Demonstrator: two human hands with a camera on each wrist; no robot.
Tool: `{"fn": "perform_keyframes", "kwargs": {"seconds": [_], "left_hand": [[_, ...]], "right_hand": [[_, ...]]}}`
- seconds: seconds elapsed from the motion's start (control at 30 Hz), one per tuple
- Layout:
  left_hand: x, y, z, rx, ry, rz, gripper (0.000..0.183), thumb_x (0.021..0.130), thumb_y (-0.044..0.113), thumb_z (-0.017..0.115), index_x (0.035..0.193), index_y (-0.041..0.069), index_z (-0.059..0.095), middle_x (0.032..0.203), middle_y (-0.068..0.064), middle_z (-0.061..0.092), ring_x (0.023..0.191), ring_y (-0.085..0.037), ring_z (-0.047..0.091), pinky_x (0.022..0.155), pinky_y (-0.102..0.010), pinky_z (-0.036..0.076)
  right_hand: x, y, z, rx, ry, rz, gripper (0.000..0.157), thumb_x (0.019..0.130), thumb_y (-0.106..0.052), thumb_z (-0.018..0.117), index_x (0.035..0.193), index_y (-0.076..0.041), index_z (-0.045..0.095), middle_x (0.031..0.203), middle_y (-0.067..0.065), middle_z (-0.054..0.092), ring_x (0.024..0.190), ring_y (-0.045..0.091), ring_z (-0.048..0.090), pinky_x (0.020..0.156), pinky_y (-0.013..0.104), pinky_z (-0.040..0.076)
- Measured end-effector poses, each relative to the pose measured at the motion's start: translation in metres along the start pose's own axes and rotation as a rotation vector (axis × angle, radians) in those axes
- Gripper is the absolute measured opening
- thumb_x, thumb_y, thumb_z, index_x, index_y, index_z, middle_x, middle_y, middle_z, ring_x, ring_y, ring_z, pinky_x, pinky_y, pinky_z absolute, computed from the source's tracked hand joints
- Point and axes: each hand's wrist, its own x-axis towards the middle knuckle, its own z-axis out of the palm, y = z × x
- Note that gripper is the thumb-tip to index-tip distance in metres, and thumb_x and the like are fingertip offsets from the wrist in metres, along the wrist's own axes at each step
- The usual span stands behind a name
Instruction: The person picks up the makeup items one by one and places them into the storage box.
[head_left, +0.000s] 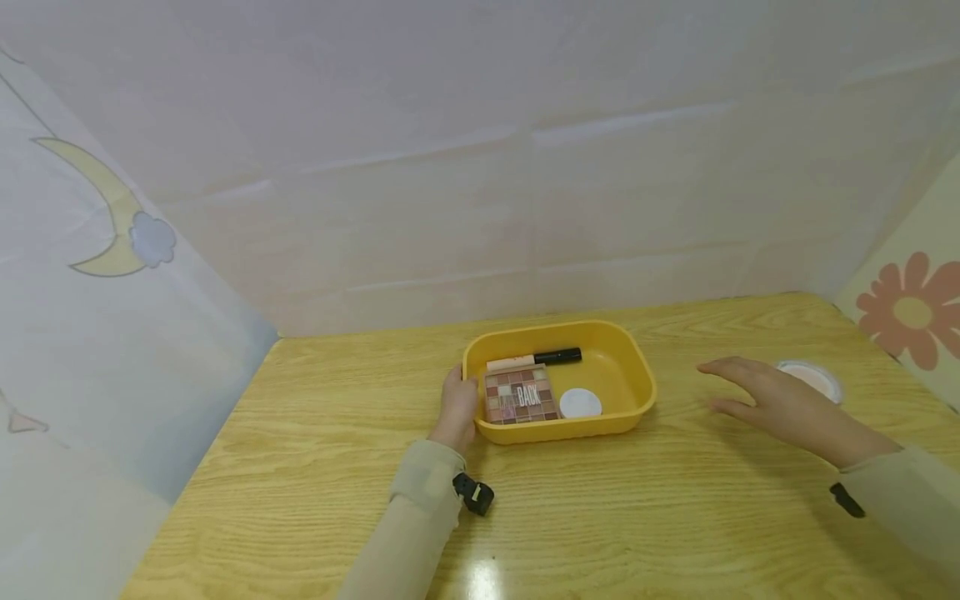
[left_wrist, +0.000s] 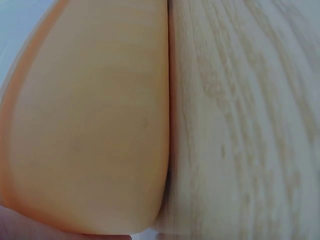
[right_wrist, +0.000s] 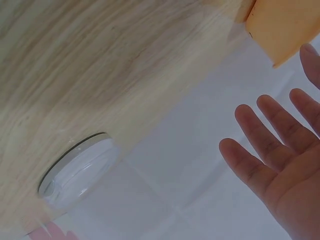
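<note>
A yellow plastic basket (head_left: 641, 385) rests on the table. My left hand (head_left: 457, 408) holds its left end; the fingers are partly hidden by the wall. In the left wrist view the basket's outer wall (left_wrist: 90, 115) fills the left half. Inside lie an eyeshadow palette (head_left: 521, 395) marked "BACK", a beige tube with a black cap (head_left: 558, 357), and a small round white item (head_left: 581, 403). My right hand (head_left: 780, 407) hovers right of the basket, empty, fingers and thumb spread. Partly behind it is a flat round white container (head_left: 817, 377) with a clear rim.
The wood-grain table (head_left: 337, 500) runs back to a pale cloth backdrop (head_left: 450, 208). More printed cloth stands at both sides, with a moon (head_left: 112, 217) on the left and a flower (head_left: 911, 312) on the right. The round container lies near the table's right edge.
</note>
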Motion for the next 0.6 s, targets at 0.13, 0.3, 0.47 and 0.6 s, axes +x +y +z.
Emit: {"fn": "perform_keyframes", "kwargs": {"seconds": [0.13, 0.3, 0.47, 0.6], "left_hand": [[0.0, -0.0003, -0.0005, 0.004, 0.001, -0.005, 0.047, 0.101, -0.001, 0.032, 0.147, -0.006, 0.031, 0.15, -0.022, 0.034, 0.14, -0.036, 0.028, 0.115, -0.05, 0.024], [-0.0001, -0.0002, -0.0004, 0.009, 0.002, 0.0, 0.046, 0.101, -0.001, 0.032, 0.147, -0.007, 0.031, 0.15, -0.023, 0.035, 0.14, -0.036, 0.029, 0.114, -0.05, 0.025], [-0.0003, -0.0005, -0.0005, 0.007, -0.003, 0.006, 0.047, 0.101, -0.001, 0.031, 0.147, -0.007, 0.031, 0.15, -0.023, 0.034, 0.14, -0.036, 0.029, 0.114, -0.05, 0.025], [-0.0003, -0.0005, -0.0006, 0.007, -0.004, 0.008, 0.047, 0.101, -0.001, 0.031, 0.148, -0.007, 0.029, 0.151, -0.023, 0.033, 0.14, -0.036, 0.028, 0.114, -0.05, 0.025]], "right_hand": [[-0.002, 0.0035, 0.0015, -0.011, 0.021, -0.013, 0.053, 0.082, -0.014, 0.077, 0.126, 0.007, 0.057, 0.12, 0.03, 0.059, 0.107, 0.049, 0.056, 0.08, 0.059, 0.05], [-0.0044, 0.007, 0.002, -0.023, 0.038, -0.01, 0.053, 0.081, -0.013, 0.078, 0.125, 0.008, 0.057, 0.119, 0.03, 0.059, 0.105, 0.048, 0.057, 0.079, 0.059, 0.05], [-0.0056, 0.0084, 0.0009, -0.014, 0.024, 0.016, 0.053, 0.082, -0.014, 0.077, 0.126, 0.008, 0.056, 0.12, 0.032, 0.058, 0.106, 0.05, 0.056, 0.081, 0.061, 0.049], [-0.0068, 0.0101, 0.0014, -0.016, 0.021, 0.033, 0.053, 0.083, -0.015, 0.077, 0.125, 0.009, 0.056, 0.12, 0.033, 0.058, 0.107, 0.052, 0.055, 0.082, 0.062, 0.048]]}}
